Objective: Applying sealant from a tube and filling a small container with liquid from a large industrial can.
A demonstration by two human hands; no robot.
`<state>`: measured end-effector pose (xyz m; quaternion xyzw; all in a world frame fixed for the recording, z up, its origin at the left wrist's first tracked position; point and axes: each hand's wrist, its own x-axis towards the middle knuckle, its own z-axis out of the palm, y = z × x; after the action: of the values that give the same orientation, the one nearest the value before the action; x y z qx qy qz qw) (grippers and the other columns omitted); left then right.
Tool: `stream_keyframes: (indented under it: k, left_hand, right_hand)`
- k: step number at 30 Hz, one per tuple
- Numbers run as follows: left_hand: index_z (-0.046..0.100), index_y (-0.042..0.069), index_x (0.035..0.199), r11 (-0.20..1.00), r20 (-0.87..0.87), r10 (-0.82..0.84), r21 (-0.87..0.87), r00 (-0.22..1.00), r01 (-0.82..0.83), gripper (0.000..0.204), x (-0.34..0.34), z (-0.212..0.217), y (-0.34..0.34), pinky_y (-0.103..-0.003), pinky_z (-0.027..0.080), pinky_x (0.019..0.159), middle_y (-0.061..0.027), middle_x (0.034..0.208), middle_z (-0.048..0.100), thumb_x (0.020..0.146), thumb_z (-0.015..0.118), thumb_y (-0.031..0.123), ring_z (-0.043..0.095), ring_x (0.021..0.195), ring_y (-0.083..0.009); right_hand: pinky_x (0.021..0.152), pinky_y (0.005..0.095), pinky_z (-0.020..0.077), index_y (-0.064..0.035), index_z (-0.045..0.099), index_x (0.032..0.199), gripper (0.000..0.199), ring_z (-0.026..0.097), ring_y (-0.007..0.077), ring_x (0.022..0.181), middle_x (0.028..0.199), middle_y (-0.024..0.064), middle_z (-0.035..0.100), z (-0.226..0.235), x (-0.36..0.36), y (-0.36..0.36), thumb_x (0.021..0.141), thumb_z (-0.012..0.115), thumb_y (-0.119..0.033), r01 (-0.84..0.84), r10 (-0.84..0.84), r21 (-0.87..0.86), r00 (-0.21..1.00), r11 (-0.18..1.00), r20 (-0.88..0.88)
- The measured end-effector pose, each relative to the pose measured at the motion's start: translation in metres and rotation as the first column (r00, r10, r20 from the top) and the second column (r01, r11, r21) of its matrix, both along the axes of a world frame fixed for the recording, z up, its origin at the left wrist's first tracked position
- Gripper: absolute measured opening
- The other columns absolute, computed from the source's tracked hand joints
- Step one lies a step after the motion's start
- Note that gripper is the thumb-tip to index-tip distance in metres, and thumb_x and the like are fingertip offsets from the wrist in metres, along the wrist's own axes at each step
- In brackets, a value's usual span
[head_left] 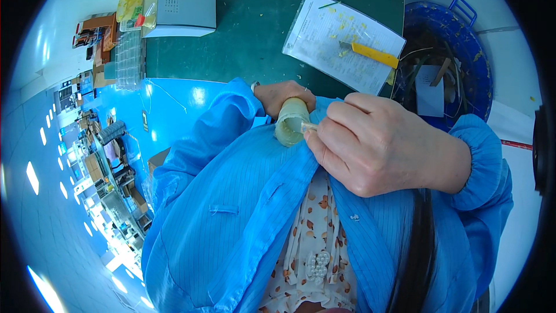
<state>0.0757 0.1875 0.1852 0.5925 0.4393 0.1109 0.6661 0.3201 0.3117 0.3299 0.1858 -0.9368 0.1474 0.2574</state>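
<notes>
A pale yellow-green, hollow cylinder (294,110) is held close to my chest, its open end toward me. My left hand (281,94) is closed around its far part, with several fingers hidden behind it. At the rim, my right hand (370,142) pinches a small, pale, flat piece (308,127) between thumb and fingers. That piece is mostly covered, so I cannot tell its kind or whether it is attached to the cylinder. Beyond my right hand lies a utility knife (375,55) with a yellow handle, on a printed sheet (324,35) sprinkled with yellow crumbs.
The green tabletop (255,40) is in front of me. A grey box (182,8) stands at its left, beside a yellow plastic bag (130,1) and clear plastic trays (128,61). On the right, a blue tub (485,61) holds scraps.
</notes>
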Motion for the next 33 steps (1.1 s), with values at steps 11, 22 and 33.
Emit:
stream_keyframes:
  k: [11, 22, 33]
  left_hand:
    - [0.068, 0.009, 0.097, 0.983, 0.125, 0.174, 0.036, 0.977, -0.18, 0.034, -0.004, -0.001, -0.011, -0.039, 0.052, 0.083, -0.0062, 0.095, 0.069, 0.066, 0.078, -0.001, 0.062, 0.087, -0.0233]
    - [0.068, 0.007, 0.098, 0.993, 0.109, 0.117, 0.022, 0.987, -0.12, 0.034, 0.001, 0.001, -0.017, -0.035, 0.051, 0.082, -0.0063, 0.095, 0.069, 0.067, 0.074, -0.005, 0.061, 0.086, -0.0212]
    - [0.068, 0.008, 0.1, 0.977, 0.062, 0.189, 0.085, 0.98, -0.194, 0.04, -0.001, 0.0, -0.029, -0.037, 0.053, 0.083, -0.0071, 0.097, 0.07, 0.063, 0.074, -0.007, 0.063, 0.089, -0.0225]
  right_hand:
    - [0.057, 0.0242, 0.0417, 0.0033, 0.07, 0.089, 0.009, 0.048, 0.0158, 0.067, 0.076, 0.0086, 0.058, 0.014, 0.016, 0.007, 0.08, 0.07, 0.003, 0.09, -0.103, 0.132, 0.99, 0.987, 0.096]
    - [0.055, 0.0248, 0.0398, 0.0023, 0.068, 0.084, 0.004, 0.046, 0.0155, 0.063, 0.074, 0.0064, 0.056, -0.018, -0.009, 0.003, 0.08, 0.07, 0.004, 0.022, -0.022, -0.004, 0.999, 1.0, -0.042]
    - [0.063, 0.0274, 0.0423, 0.001, 0.066, 0.083, 0.003, 0.046, 0.0173, 0.068, 0.078, 0.0071, 0.057, 0.001, -0.003, 0.008, 0.081, 0.067, 0.001, -0.012, 0.007, 0.079, 0.998, 0.997, 0.065]
